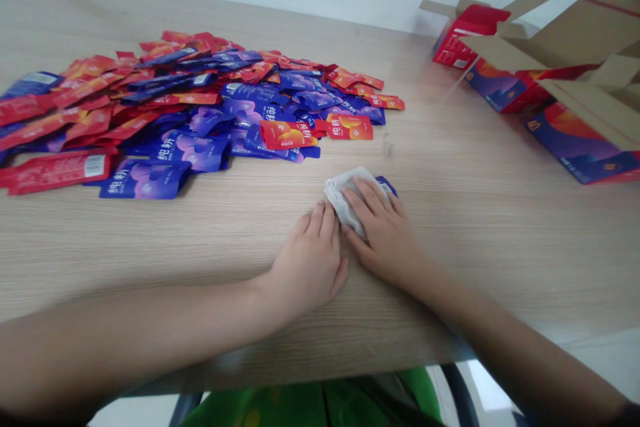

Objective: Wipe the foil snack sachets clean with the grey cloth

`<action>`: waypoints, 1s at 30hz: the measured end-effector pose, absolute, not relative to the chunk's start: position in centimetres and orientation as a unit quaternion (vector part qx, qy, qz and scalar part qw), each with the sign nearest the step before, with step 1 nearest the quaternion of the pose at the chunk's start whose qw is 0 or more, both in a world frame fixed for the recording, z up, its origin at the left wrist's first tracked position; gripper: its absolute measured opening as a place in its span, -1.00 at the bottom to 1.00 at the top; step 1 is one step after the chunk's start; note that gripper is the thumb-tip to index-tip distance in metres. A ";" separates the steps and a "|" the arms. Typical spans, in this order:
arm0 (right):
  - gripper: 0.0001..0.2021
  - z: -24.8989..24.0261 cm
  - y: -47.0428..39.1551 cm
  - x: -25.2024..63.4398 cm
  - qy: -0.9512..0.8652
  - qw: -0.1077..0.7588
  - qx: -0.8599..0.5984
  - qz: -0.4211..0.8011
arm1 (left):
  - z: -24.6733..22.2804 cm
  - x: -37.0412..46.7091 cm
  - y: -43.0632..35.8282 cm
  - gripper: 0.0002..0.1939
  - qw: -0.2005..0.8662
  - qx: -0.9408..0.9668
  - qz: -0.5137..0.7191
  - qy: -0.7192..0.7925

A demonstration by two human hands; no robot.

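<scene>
My right hand (383,227) lies over a folded white cloth (347,188) on the table, its fingers bent across the cloth and pressing it down. From under the cloth and fingers peeks the dark blue corner of a packet (387,185); most of it is covered. Close beside it rests my left hand (313,257), fingers stretched out side by side, fingertips at the cloth's lower left edge. Its thumb stands apart, and whether the fingertips touch the packet is hidden.
A wide pile of red and blue foil packets (200,100) spreads over the left and middle back of the table (240,233). At the right stand three cartons with raised flaps: a small red one (460,40) and two larger blue ones (500,83). A wall is behind.
</scene>
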State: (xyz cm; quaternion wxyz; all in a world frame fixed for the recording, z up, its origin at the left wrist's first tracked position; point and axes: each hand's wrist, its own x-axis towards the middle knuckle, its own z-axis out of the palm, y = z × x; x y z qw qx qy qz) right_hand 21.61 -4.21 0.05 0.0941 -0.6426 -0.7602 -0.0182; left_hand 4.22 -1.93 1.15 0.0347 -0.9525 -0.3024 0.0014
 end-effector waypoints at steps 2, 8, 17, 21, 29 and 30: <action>-0.42 -0.1 -3.8 22.7 -0.720 0.099 -0.686 -0.030 | 1.1 4.2 -2.0 -0.35 0.035 -0.951 0.002 -0.307; -0.40 -0.3 -4.0 22.2 -0.715 0.102 -0.690 -0.042 | 1.1 4.2 -2.0 -0.36 0.044 -0.952 0.002 -0.302; -0.40 -0.1 -3.3 23.9 -0.682 0.101 -0.724 -0.031 | 1.2 4.4 -1.9 -0.33 0.034 -0.950 0.019 -0.310; -0.40 -0.1 -3.8 22.6 -0.711 0.098 -0.695 -0.040 | 1.2 4.3 -1.9 -0.34 0.036 -0.951 0.010 -0.307; -0.41 0.0 -3.4 23.6 -0.697 0.096 -0.710 -0.030 | 1.3 4.4 -1.9 -0.33 0.032 -0.951 0.013 -0.308; -0.40 0.0 -3.3 23.9 -0.682 0.098 -0.724 -0.033 | 1.3 4.4 -1.9 -0.32 0.032 -0.951 0.015 -0.309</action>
